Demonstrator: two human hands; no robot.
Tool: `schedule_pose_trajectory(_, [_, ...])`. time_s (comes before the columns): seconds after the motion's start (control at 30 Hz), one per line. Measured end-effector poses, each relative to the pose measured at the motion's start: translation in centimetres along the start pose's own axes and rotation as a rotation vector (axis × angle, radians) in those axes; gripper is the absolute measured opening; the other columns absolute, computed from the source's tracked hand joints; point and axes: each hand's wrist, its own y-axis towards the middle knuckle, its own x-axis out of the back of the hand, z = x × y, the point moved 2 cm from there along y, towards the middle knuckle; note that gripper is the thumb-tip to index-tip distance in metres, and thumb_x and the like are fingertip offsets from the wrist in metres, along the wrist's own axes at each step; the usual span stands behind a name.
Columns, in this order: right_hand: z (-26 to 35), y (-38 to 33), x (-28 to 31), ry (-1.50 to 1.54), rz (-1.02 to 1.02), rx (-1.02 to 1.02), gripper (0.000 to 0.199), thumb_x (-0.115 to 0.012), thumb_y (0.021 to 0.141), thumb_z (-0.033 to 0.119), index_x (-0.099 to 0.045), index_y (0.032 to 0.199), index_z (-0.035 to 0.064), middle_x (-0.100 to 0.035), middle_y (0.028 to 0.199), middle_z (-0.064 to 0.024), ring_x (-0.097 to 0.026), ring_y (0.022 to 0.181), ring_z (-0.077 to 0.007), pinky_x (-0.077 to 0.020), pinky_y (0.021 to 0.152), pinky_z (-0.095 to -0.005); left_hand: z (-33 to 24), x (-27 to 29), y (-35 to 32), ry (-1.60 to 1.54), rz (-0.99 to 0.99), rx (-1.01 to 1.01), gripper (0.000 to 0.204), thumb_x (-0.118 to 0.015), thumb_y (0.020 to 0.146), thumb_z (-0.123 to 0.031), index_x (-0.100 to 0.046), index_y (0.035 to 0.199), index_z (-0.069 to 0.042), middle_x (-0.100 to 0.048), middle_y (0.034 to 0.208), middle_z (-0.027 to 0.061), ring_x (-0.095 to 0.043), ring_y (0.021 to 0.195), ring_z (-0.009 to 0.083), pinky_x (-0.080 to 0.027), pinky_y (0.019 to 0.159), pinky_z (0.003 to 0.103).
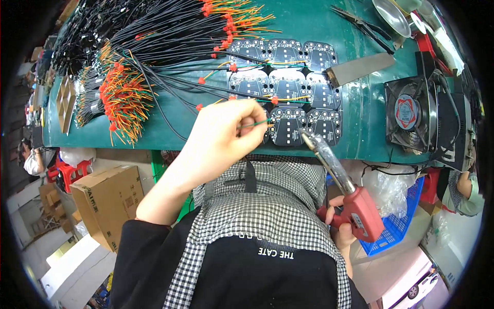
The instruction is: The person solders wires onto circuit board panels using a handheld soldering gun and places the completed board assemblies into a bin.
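Observation:
My left hand (226, 129) is closed in a pinch on the thin green and orange end of a wire (261, 122), held over the near row of black circuit boards (288, 129). In my right hand (342, 221) is a red soldering gun (363, 213) by its handle. Its long metal tip points up and left, close to the near edge of the boards; I cannot tell if it touches. Several black cables with red connectors (274, 100) lie across the upper rows, their thin leads reaching the boards.
A big bundle of black cables (170, 31) and a pile with orange ends (126, 98) cover the table's left. A flat metal bar (360, 68) rests by the boards' right edge. Pliers (363, 26) lie behind, a fan (409, 113) stands right. Below are a carton (110, 206) and blue crate (396, 226).

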Motion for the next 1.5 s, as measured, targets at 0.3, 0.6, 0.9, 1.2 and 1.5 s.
schedule_pose_trajectory(0.3, [-0.6,0.2,0.2,-0.149,0.053,0.007,0.079,-0.075,0.068,0.042,-0.042,0.116,-0.0119,-0.063,0.084,-0.0121,-0.055,0.058,-0.0126,-0.0447,0.054,-0.0232,0.8,-1.4,-1.0,0.215,-0.031,-0.076,0.009,-0.062,0.072,-0.01,-0.055,0.075,-0.006,-0.053,0.063,0.0035,-0.056,0.057,0.0195,-0.042,0.05,0.031])
schedule_pose_trajectory(0.6, [-2.9,-1.3,3.1,-0.622,0.065,0.112,0.069,-0.067,0.071,0.052,-0.055,0.11,-0.0041,-0.065,0.091,-0.0128,-0.065,0.083,-0.0264,-0.0502,0.075,-0.0345,0.8,-1.4,-0.7,0.2,-0.092,-0.168,0.011,-0.064,0.068,-0.001,-0.057,0.076,-0.004,-0.047,0.059,0.0025,-0.047,0.05,0.0122,-0.038,0.047,0.025])
schedule_pose_trajectory(0.9, [-2.9,-1.4,2.9,-0.707,0.033,0.107,0.068,-0.072,0.068,0.047,-0.054,0.112,-0.0024,-0.065,0.093,-0.0121,-0.064,0.079,-0.0256,-0.05,0.071,-0.0329,0.8,-1.5,-0.8,0.251,-0.095,-0.162,0.01,-0.063,0.069,-0.003,-0.056,0.075,-0.005,-0.047,0.058,0.0016,-0.048,0.049,0.0127,-0.038,0.047,0.026])
schedule_pose_trajectory(1.2, [-0.9,-0.7,0.6,-0.26,0.059,0.013,0.071,-0.072,0.07,0.043,-0.048,0.114,-0.0074,-0.064,0.092,-0.014,-0.06,0.063,-0.0177,-0.0475,0.061,-0.0284,0.4,-1.4,-0.8,0.265,-0.1,-0.133,0.009,-0.063,0.069,-0.006,-0.056,0.075,-0.006,-0.047,0.057,0.0021,-0.049,0.049,0.014,-0.037,0.047,0.027])
schedule_pose_trajectory(1.5, [-0.5,-1.1,-0.2,0.04,0.06,0.046,0.081,-0.072,0.074,0.034,-0.026,0.13,-0.0022,-0.057,0.105,-0.0219,-0.056,0.065,-0.0167,-0.0458,0.064,-0.0292,0.1,-1.2,-1.4,0.245,-0.092,-0.249,0.013,-0.065,0.068,0.0,-0.055,0.077,-0.003,-0.053,0.075,0.0062,-0.053,0.064,0.0182,-0.043,0.056,0.027])
